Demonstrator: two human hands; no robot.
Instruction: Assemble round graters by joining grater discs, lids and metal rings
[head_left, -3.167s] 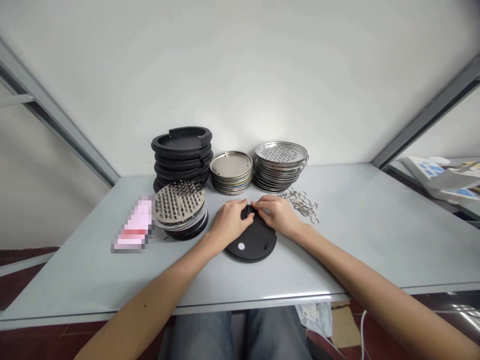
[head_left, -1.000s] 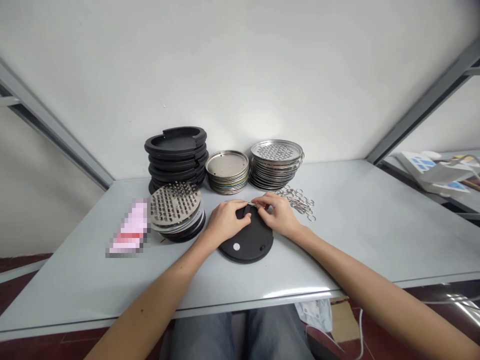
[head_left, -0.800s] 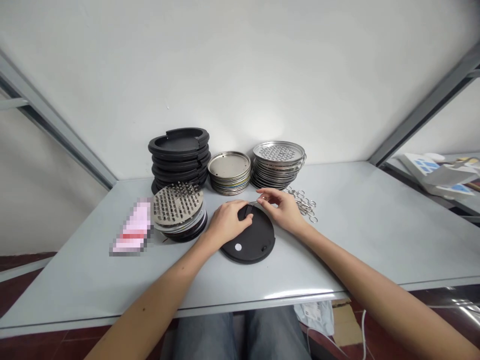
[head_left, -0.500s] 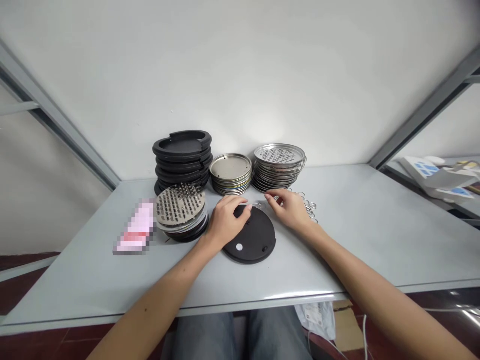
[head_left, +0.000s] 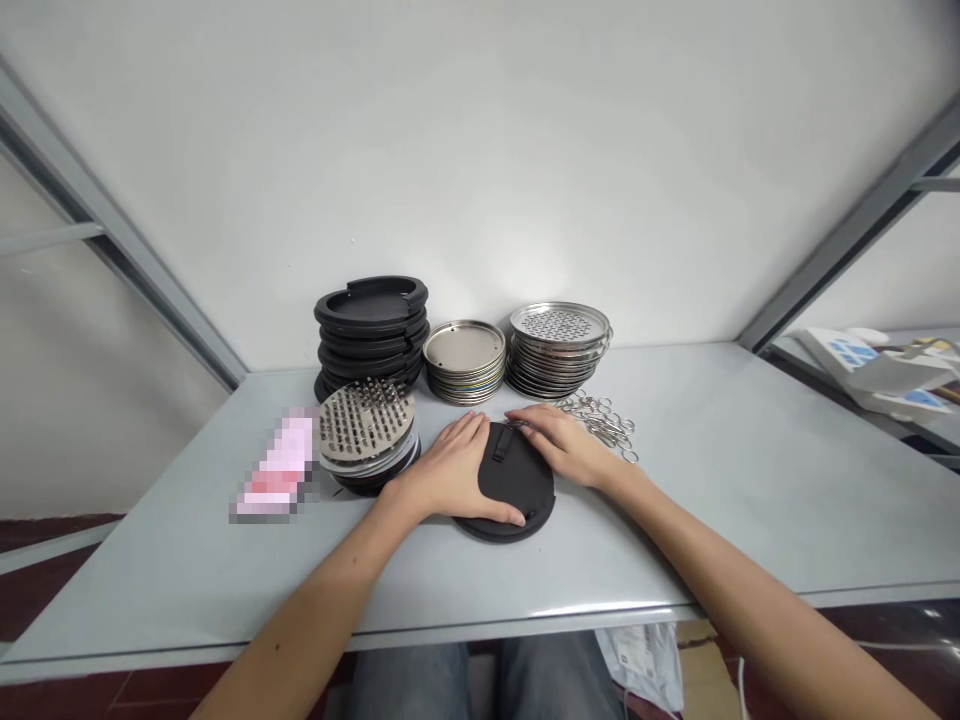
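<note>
A: Where is the black disc (head_left: 531, 474)?
B: On the table (head_left: 697, 430), under the left hand (head_left: 454, 470), thumb spread from fingers.
A: The strap (head_left: 502, 443)?
B: Long axis near–far, just left of the right hand (head_left: 564, 442); whether those fingers pinch, I cannot tell.

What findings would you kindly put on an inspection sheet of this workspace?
Surface: grey table, reflecting light near its front edge.
Job's things: black disc with a strap lies on the table; stacks topped by a black tray, a plain metal plate, a perforated metal plate and a spiked plate stand nearby.
Clutter: loose metal rings at right; pixelated pink item at left.
Hands: left hand spread on the disc; right hand at its far right edge, fingers close to the strap.
Cables: white cable below the table.
Surroundings: pale wall behind; grey metal frame at each side; white packet below the table.
</note>
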